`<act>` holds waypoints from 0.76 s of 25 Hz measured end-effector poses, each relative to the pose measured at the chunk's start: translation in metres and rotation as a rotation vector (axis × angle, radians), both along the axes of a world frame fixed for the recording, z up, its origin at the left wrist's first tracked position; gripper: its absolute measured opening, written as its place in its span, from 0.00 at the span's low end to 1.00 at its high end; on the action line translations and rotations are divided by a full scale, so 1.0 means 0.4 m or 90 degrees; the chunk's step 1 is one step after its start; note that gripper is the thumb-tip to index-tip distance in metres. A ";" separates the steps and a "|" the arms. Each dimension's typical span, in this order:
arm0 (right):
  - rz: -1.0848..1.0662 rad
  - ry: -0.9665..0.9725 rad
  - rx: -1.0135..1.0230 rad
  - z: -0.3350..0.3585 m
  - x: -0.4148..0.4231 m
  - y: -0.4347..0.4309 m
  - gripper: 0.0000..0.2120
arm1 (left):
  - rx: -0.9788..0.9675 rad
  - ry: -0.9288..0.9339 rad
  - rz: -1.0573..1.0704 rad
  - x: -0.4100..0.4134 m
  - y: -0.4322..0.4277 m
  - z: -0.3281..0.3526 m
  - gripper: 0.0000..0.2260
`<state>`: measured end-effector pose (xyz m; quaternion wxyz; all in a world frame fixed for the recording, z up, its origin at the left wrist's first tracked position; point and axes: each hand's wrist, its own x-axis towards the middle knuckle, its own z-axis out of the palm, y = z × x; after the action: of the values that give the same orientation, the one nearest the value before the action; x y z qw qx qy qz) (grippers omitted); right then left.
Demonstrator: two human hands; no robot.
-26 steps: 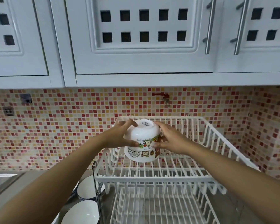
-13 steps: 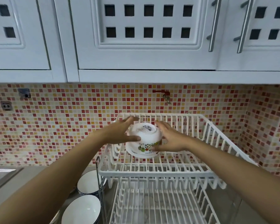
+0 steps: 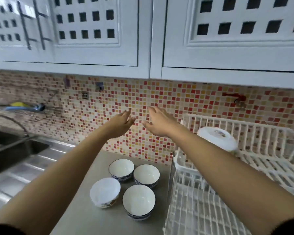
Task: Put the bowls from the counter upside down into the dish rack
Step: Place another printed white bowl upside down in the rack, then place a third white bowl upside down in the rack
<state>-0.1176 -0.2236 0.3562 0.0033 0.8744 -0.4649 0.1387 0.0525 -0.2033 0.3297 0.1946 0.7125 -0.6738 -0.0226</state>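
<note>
A white bowl [image 3: 217, 139] lies upside down in the upper tier of the white dish rack [image 3: 255, 155] at the right. Several bowls stand upright on the grey counter [image 3: 85, 216]: two white ones with blue patterned rims at the back [image 3: 121, 169] [image 3: 146, 173], a third [image 3: 138, 200] in front, and a plain white bowl [image 3: 105, 192] at front left. My left hand [image 3: 120, 123] and my right hand [image 3: 157, 122] hover empty with fingers apart, in front of the tiled wall, above the bowls and left of the rack.
A steel sink [image 3: 12, 150] with a faucet [image 3: 8, 121] lies at the left. White wall cupboards [image 3: 95, 36] hang overhead. The mosaic backsplash [image 3: 168, 102] closes off the rear. The rack's lower tier [image 3: 200, 211] adjoins the bowls on the right.
Both hands let go of the white bowl, which now rests upside down in the rack's upper tier. The hands moved left, and the view swung left to show the counter bowls.
</note>
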 end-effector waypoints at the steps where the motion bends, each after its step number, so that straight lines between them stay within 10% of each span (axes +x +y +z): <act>1: -0.020 -0.006 -0.005 -0.020 0.022 -0.008 0.31 | 0.012 0.005 0.004 0.020 -0.003 -0.017 0.28; 19: -0.133 0.137 0.191 -0.784 0.349 -0.171 0.24 | 0.318 0.147 0.280 0.325 -0.011 -0.709 0.22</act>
<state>0.0218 -0.2920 0.0428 -0.0633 0.8220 -0.5653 -0.0277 0.1825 -0.2078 0.0463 0.0893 0.8588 -0.4517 -0.2247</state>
